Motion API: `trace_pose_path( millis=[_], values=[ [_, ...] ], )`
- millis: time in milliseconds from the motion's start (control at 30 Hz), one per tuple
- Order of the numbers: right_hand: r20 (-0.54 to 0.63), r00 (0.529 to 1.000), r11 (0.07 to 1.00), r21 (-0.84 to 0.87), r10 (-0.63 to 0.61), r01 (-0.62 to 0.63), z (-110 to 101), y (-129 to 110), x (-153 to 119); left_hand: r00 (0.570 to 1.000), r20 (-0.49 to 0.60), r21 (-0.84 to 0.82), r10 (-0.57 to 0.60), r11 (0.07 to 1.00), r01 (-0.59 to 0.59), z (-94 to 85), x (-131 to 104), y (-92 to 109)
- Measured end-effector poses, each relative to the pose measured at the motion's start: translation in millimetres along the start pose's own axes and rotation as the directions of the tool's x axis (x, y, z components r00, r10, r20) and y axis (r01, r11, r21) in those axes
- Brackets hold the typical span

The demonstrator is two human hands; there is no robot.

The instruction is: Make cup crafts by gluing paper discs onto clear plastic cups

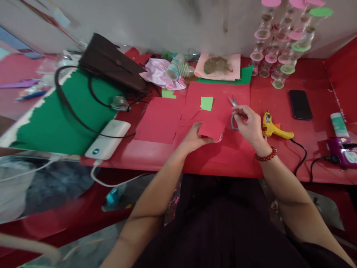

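My left hand (195,138) is closed around a small piece of red paper (212,130), with something pale showing under its lower right edge. My right hand (248,121) pinches a pair of scissors (232,101) near the middle; the blades point away from me and a grey handle loop hangs below my fingers. Beneath both hands lie red paper sheets (160,119). On one of them rests a small light green paper square (206,103), just beyond the red piece.
To the right are a yellow glue gun (275,128) with its cord, a black phone (300,105) and a glue stick (339,124). Stacked plastic-cup hourglass shapes (287,44) stand at the back. A white power bank (108,139) and dark brown bag (111,61) lie left.
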State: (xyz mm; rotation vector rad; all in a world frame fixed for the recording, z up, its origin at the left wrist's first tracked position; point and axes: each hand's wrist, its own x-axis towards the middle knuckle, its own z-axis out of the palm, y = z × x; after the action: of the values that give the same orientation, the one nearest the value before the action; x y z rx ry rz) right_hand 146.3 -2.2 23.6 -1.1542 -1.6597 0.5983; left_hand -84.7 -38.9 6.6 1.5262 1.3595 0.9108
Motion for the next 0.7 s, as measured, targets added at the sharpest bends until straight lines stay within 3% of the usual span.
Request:
trace_pose_path(
  millis=[167, 333, 500, 567, 700],
  values=[
    [0.039, 0.997, 0.998, 0.008, -0.062, 0.062, -0.1, -7.8, -2.0, 0.996, -0.019, -0.132, -0.089, 0.988, 0.086, 9.4, 9.6, 11.9],
    [-0.113, 0.986, 0.989, 0.071, -0.120, 0.128, -1.4, -3.8, -2.4, 0.990, 0.105, -0.356, -0.093, 0.926, 0.125, 15.8, 31.8, 34.7],
    [-0.215, 0.971, 0.992, 0.043, -0.108, 0.120, -0.6, 9.0, -1.1, 0.997, 0.071, -0.442, 0.018, 0.897, 0.015, 20.0, 60.9, 53.1],
    [-0.193, 0.972, 0.990, 0.024, -0.135, 0.142, -2.6, 9.6, -0.6, 0.994, 0.085, -0.458, 0.061, 0.889, -0.015, 19.8, 66.8, 52.9],
    [-0.066, 0.968, 0.970, -0.015, -0.243, 0.242, -10.6, 4.3, 1.6, 0.967, 0.248, -0.423, 0.050, 0.904, 0.062, 14.8, 66.3, 43.9]
  ],
)
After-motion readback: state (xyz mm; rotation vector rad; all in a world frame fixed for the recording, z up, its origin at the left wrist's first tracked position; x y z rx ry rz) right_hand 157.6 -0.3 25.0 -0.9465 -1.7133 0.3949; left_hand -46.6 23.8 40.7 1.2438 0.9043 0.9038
